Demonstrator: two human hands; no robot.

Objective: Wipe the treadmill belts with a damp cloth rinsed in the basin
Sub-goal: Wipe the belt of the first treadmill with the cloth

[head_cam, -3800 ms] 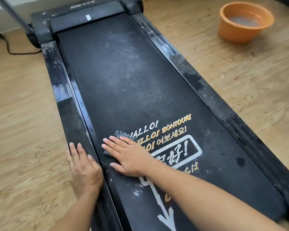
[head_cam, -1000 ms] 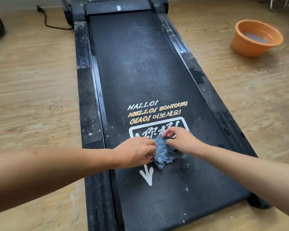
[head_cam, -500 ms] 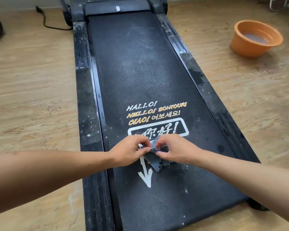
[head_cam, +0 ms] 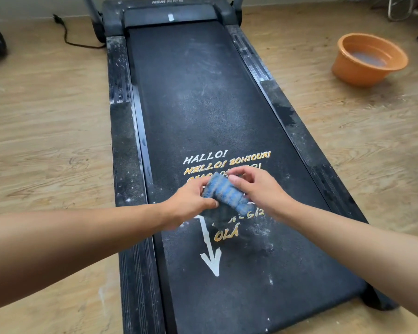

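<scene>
The left hand (head_cam: 191, 201) is pinching the near end of the cloth (head_cam: 227, 192), holding it bunched just above the belt (head_cam: 203, 104) and its lettering (head_cam: 204, 158), probably to refold it to a cleaner face. The right hand (head_cam: 256, 186) is clamping the far end, so 2 hands are sharing it. The basin (head_cam: 369, 59) is sitting well apart on the floor (head_cam: 46, 104) at right, likely awaiting the rinse.

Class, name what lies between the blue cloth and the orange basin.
Head view: from the blue cloth, dusty treadmill belt, its right side rail, then wooden floor.
</scene>
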